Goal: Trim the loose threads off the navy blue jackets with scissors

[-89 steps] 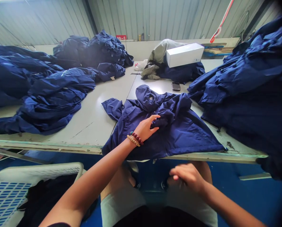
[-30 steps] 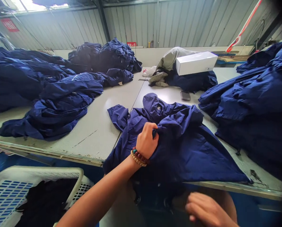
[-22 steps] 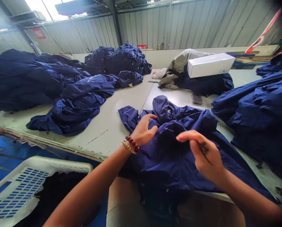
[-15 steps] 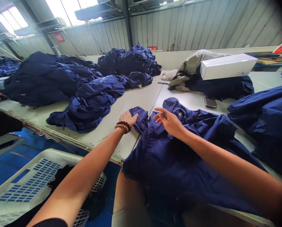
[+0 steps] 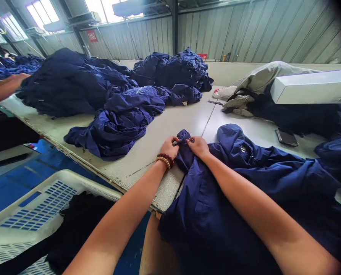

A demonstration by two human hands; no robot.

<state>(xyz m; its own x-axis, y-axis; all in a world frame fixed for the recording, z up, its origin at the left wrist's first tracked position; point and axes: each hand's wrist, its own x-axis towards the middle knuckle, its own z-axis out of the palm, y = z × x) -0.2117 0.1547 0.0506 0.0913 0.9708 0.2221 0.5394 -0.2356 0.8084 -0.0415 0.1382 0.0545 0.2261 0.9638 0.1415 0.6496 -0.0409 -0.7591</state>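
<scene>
Along the near edge of the table (image 5: 170,126), our left hand (image 5: 168,148) and right hand (image 5: 198,147) meet over the cuff (image 5: 183,144) of a navy jacket (image 5: 224,217). Both are closed in a pinch on the gathered cloth, one from each side, and they sit just apart with the cuff between them. Two bead bracelets (image 5: 165,160) circle our left wrist.

The jacket lies bunched and rumpled across the tabletop, its body spreading toward us and over the edge, while its hood (image 5: 230,138) rises just beyond our right hand. A seam between two tabletops runs beneath the sleeve.

Farther along the table, a black phone (image 5: 286,137) lies near the hood. Beyond it, a white box (image 5: 312,87) rests on a grey garment (image 5: 273,74) and dark clothing, with a white plastic bag (image 5: 224,92) beside them. To the left, heaps of navy jackets (image 5: 115,122) cover much of the table. Another person's hand (image 5: 20,78) reaches onto a pile at the far left. Below the table edge on our left sits a white plastic basket (image 5: 35,217) holding black clothing (image 5: 78,229).
</scene>
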